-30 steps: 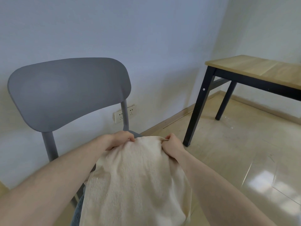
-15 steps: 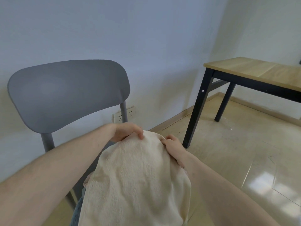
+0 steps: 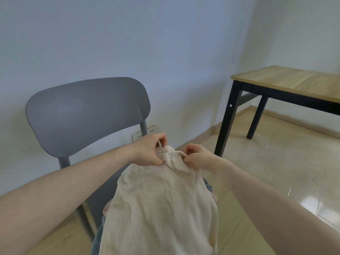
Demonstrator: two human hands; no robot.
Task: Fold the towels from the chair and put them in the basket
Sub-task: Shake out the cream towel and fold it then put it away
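Head view: a pale blue-grey wall (image 3: 128,43) fills the upper part of the frame and meets a second, whiter wall at a corner on the right. A glossy beige tiled floor (image 3: 276,172) runs below, with a light baseboard along the wall foot. A wooden-topped table (image 3: 294,81) on black legs stands at the right, close to the corner. A white wall socket (image 3: 137,136) sits low on the wall, partly hidden behind the chair's right post.

A grey chair (image 3: 88,115) with a wide curved backrest stands against the wall at centre left. Its seat is mostly covered. No basket is visible in this view.

A cream towel (image 3: 160,208) hangs in front of the chair, held at its top edge and draping down out of the lower frame edge. Beneath it, slivers of a pink towel (image 3: 106,210) and a blue-grey towel (image 3: 98,236) show at its left side; further slivers appear at its right edge.

The left hand (image 3: 147,151) has its fingers curled and pinches the towel's upper left corner, with a thin white loop (image 3: 159,144) rising between the fingers. The right hand (image 3: 198,157) is also curled, pinching the upper right corner between thumb and fingers. The two hands are near each other, the top edge bunched between them.
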